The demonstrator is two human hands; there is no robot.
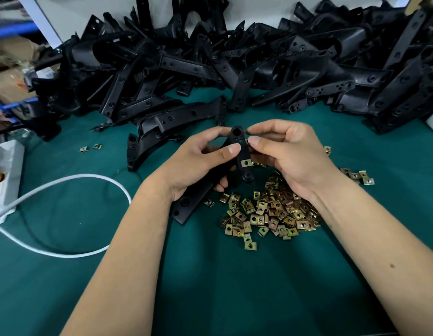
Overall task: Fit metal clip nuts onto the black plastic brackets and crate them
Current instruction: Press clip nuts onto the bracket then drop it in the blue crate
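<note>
Both hands — left hand (pixel 198 161), right hand (pixel 288 151) — grip bracket (pixel 237 144) (clip seemingly fitted).

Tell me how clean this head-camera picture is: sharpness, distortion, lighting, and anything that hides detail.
Head view: centre sharp, so the held bracket, both hands (left hand, right hand) and the clip nut pile read clearly; wide-angle bending stretches the forearms and curves the edges; far-left shelving is smeared; lighting is even and soft, with no hard glare; the black bracket heap loses detail in its dark areas.
</note>
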